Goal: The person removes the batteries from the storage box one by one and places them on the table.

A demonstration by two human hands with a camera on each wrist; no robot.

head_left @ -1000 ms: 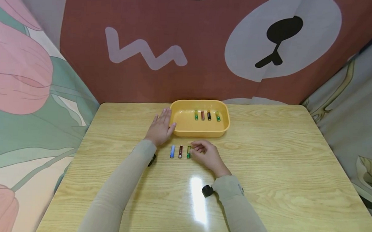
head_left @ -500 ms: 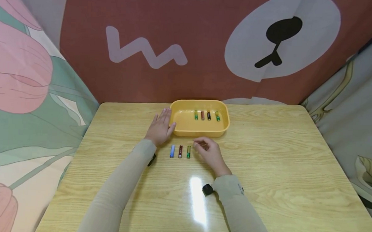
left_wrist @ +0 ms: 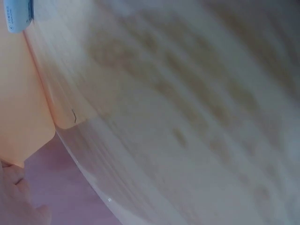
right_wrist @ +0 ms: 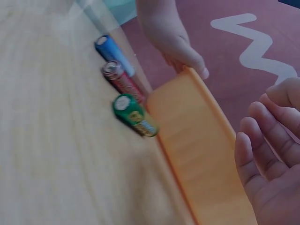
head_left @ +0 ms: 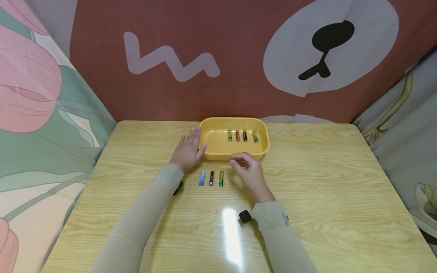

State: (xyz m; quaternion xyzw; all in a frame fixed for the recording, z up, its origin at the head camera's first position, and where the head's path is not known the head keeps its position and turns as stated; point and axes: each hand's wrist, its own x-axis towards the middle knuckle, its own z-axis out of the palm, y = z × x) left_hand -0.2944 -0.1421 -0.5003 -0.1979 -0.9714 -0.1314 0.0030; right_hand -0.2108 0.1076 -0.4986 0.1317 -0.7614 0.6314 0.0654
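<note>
A yellow tray stands at the back of the table, with several batteries inside toward its right, among them a black battery. My left hand rests along the tray's left side, fingers straight and thumb at the rim. In front of the tray lie a blue battery, a dark red battery and a green battery in a row, apart from each other. My right hand hovers by the tray's front edge, fingers loosely bent. Between its fingers nothing shows in the right wrist view.
The wooden table extends to both sides and toward me. A reddish-brown cloth with a cartoon face hangs right behind the tray. Patterned cloths hang at the left and right.
My right hand has moved away from the green battery, forward and slightly right, up to the tray's front edge. The left hand, tray and batteries have stayed in place.
</note>
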